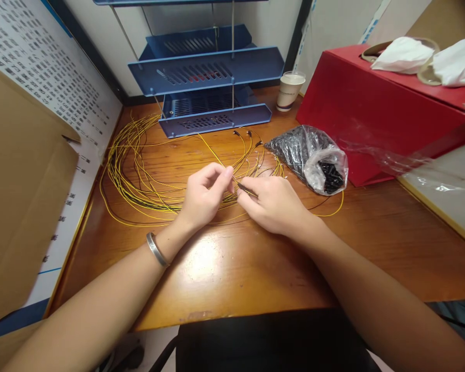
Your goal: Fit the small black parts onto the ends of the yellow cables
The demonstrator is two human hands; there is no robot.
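Both hands are close together above the middle of the wooden table. My left hand (207, 194) pinches a thin yellow wire (210, 150) between thumb and index finger. My right hand (273, 201) is closed on a small black piece (247, 190), which lies in line with the wire. A large loose coil of yellow and dark wires (120, 178) spreads behind and left of the hands. Several wire ends with small black tips (249, 134) point toward the back. To the right, an open clear plastic bag (294, 150) holds many small black pieces.
A blue tiered rack (213, 70) stands at the back. Beside it are a paper cup (290, 92) and a red box (333, 108) with white tissues on top. Cardboard (19, 206) leans along the left side. The front edge of the table (232, 314) is near my forearms.
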